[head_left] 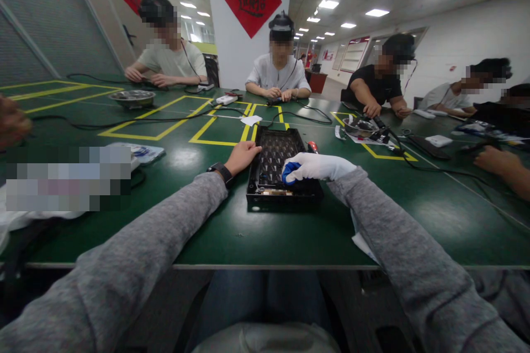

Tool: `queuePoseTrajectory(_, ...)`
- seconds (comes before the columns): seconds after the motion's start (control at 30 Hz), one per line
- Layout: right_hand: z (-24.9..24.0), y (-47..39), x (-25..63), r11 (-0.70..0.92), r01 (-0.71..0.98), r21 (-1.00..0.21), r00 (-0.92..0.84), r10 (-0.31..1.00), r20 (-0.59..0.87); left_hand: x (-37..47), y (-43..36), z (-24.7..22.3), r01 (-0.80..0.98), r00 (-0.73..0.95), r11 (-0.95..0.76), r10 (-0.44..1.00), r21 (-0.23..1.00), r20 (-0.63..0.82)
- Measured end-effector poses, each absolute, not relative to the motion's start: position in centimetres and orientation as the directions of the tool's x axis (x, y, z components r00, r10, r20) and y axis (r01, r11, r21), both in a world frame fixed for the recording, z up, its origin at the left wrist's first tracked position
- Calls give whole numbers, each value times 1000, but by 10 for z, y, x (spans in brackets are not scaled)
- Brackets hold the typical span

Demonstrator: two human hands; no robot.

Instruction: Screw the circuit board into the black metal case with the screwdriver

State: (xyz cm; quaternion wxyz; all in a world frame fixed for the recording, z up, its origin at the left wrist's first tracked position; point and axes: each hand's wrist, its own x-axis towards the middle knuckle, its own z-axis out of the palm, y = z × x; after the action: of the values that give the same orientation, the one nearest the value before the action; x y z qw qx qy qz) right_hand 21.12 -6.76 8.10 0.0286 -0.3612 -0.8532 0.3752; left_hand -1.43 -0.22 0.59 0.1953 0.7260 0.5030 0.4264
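A shallow black open box (253, 190) lies on the table in front of me, with rows of small pale, pointed shapes inside and a brass-coloured strip near its front. My left hand (243, 156), bare with a dark wristwatch, is closed against the box's left rim, fingers curled over the edge. Over the box's right half is my right hand (308, 168), in a white glove with blue at the fingers. Its fingers are curled down toward the inside, and whatever they hold is hidden. Just behind this hand lies a red and black object (313, 146), partly covered.
The green table (194, 231) carries yellow tape outlines and black cables. A metal bowl (132, 99) stands far left, another bowl (361, 127) at right. A flat packet (143, 152) lies left. Several people with headsets sit around the table; a co-worker's hand (499, 165) rests at right.
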Motion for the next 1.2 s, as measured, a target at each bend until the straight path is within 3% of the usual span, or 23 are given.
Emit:
queuePoseTrajectory(0.9, 77, -70, 203, 297, 636, -712, -651, 702, -288, -13, -4, 8, 547, 119, -410, 901, 730, 417)
queuePoseTrajectory(1.2, 79, -70, 204, 320, 628, -709, -669, 687, -282, -14, -2, 8, 563, 127, -413, 899, 716, 419)
